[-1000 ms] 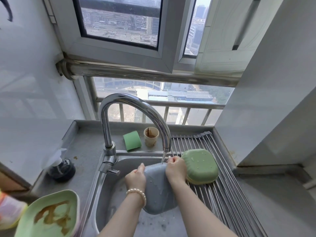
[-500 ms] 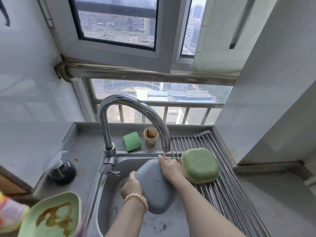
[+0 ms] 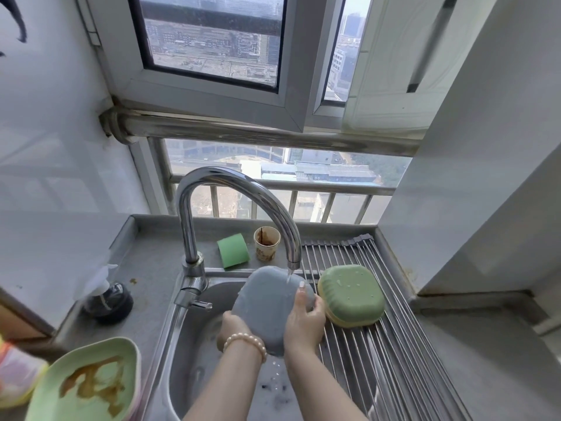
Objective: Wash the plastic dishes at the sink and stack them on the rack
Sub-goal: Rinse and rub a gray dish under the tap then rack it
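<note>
Over the sink (image 3: 194, 344), just below the faucet (image 3: 239, 189) spout, a grey plastic dish (image 3: 267, 305) is held tilted with its underside up, a thin stream of water landing on its upper part. The left hand (image 3: 232, 329), a pearl bracelet (image 3: 244, 341) at its wrist, grips the dish's lower left edge from beneath; its fingers are hidden behind the dish. The right hand (image 3: 305, 320) lies on the dish's right side, fingers stretched up across the surface and curling round the rim. A green dish (image 3: 350, 294) rests upside down on the roll-up rack (image 3: 394, 344) near the rack's back left corner, just beside the right hand. A soiled light-green plate (image 3: 88, 384) sits at the counter's front left corner. A green sponge (image 3: 232, 250) and a stained paper cup (image 3: 266, 243) stand along the counter's back edge behind the sink
</note>
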Demonstrator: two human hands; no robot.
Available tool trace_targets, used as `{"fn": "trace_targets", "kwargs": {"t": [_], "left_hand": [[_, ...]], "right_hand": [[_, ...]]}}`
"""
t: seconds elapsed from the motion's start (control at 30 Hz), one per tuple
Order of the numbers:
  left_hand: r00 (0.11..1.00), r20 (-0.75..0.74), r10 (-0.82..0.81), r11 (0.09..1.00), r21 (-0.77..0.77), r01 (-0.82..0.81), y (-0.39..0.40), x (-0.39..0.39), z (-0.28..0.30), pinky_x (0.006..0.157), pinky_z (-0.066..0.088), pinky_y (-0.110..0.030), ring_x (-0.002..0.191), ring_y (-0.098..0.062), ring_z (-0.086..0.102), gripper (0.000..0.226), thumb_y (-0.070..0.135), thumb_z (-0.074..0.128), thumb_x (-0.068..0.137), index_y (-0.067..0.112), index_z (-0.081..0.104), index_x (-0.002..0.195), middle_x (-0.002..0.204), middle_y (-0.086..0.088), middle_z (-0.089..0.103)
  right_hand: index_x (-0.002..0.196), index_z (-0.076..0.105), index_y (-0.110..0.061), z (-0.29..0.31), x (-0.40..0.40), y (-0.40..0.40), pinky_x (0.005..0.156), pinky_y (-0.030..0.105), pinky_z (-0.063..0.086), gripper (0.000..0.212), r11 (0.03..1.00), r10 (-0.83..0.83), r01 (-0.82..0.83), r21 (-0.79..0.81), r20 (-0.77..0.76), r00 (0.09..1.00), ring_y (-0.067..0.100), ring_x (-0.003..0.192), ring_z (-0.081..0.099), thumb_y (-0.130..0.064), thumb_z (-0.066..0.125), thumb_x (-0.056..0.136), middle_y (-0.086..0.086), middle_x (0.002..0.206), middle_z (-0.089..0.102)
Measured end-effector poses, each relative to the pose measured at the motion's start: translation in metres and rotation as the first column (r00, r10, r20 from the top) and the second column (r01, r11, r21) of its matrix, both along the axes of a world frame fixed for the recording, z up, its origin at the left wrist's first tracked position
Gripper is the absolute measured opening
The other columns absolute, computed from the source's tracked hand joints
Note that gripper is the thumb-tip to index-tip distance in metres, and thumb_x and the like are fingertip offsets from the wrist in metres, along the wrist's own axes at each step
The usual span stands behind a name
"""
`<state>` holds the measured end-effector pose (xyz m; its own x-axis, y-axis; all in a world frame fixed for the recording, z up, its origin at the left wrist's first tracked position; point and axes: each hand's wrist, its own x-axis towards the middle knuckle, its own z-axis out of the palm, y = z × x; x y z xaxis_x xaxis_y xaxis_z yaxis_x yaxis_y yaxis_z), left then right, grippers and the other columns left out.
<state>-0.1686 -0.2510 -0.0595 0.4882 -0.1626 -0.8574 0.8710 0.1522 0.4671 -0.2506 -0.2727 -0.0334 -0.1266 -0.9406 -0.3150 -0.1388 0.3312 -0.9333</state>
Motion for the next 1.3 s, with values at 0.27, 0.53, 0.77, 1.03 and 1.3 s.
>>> {"fn": "trace_targets", "kwargs": {"t": [0.27,0.53,0.77,1.03,1.3], "left_hand": [[0.587,0.536,-0.607,0.782,0.535,0.319,0.013,-0.024,0.005,0.092,0.041,-0.038,0.11,-0.037,0.053,0.054,0.052,0.054,0.089,0.007,0.061,0.118,0.117,-0.022,0.059],[0.677,0.241,-0.695,0.718,0.187,0.671,0.003,-0.015,0.016,0.113,0.027,-0.051,0.135,-0.037,0.037,0.116,0.09,0.03,0.071,0.001,0.029,0.145,0.15,-0.018,0.036],[0.716,-0.158,-0.68,0.701,-0.425,0.572,0.021,0.018,0.047,0.062,0.055,-0.047,0.066,-0.039,0.066,0.049,0.034,0.046,0.093,-0.013,0.056,0.101,0.083,-0.027,0.066],[0.873,0.03,-0.487,0.816,-0.341,0.467,0.028,0.014,0.03,0.075,0.048,-0.045,0.079,-0.039,0.057,0.033,0.013,0.039,0.075,-0.01,0.055,0.094,0.079,-0.023,0.064],[0.927,-0.014,-0.375,0.756,-0.583,0.298,0.019,-0.021,0.021,0.111,0.031,-0.047,0.117,-0.036,0.056,0.046,0.032,0.042,0.089,0.006,0.059,0.124,0.118,-0.019,0.065]], "right_hand": [[0.089,0.065,0.004,0.004,-0.006,-0.018,0.068,0.03,0.041,0.054,0.992,0.075,-0.085,-0.095,-0.103,0.992,0.029,0.079,0.059,-0.036,0.031,0.103,0.015,0.081,0.064],[0.049,0.035,-0.02,0.012,-0.023,-0.016,0.053,0.032,0.03,0.059,0.796,0.316,-0.477,-0.373,-0.416,0.852,0.011,0.046,0.036,-0.048,0.025,0.099,-0.006,0.046,0.039],[0.052,0.043,-0.017,-0.005,-0.039,-0.012,0.04,0.028,0.03,0.057,0.083,0.077,-0.771,-0.631,-0.767,0.637,0.018,0.044,0.046,-0.045,0.036,0.101,-0.002,0.05,0.046],[0.135,0.048,-0.007,0.012,-0.055,0.006,0.114,0.037,0.025,0.105,0.102,0.436,-0.988,0.114,-0.898,-0.059,0.029,0.133,0.038,-0.078,0.0,0.075,0.012,0.145,0.041],[0.151,-0.008,-0.008,0.017,-0.009,-0.006,0.117,0.036,-0.013,0.109,0.35,0.57,-0.887,0.3,-0.82,-0.052,0.022,0.145,-0.02,-0.079,-0.012,0.069,0.011,0.157,-0.02]]}}
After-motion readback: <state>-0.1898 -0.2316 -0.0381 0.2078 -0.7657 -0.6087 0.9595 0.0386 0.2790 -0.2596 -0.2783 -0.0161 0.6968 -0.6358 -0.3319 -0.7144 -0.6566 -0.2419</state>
